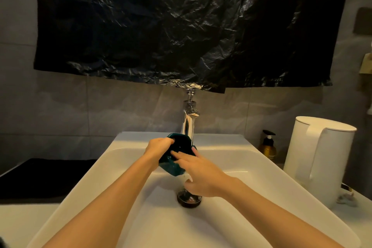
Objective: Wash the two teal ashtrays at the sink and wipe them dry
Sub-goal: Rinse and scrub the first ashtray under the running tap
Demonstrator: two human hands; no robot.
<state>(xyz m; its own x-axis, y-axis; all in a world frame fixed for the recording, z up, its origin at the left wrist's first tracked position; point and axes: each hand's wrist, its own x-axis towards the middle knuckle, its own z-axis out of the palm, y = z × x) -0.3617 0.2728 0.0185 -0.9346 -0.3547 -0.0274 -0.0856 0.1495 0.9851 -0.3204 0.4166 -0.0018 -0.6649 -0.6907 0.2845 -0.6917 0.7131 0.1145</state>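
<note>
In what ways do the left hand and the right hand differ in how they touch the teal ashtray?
The left hand curls its fingers round the teal ashtray at its upper edge; the right hand lays straight fingers on its face. The left hand sits higher in the picture, the right hand lower. Both touch the same ashtray over the sink.

The ashtray (179, 150) is over the sink (128, 167), before the tap (188, 126), kettle (330, 159) rightward.
</note>
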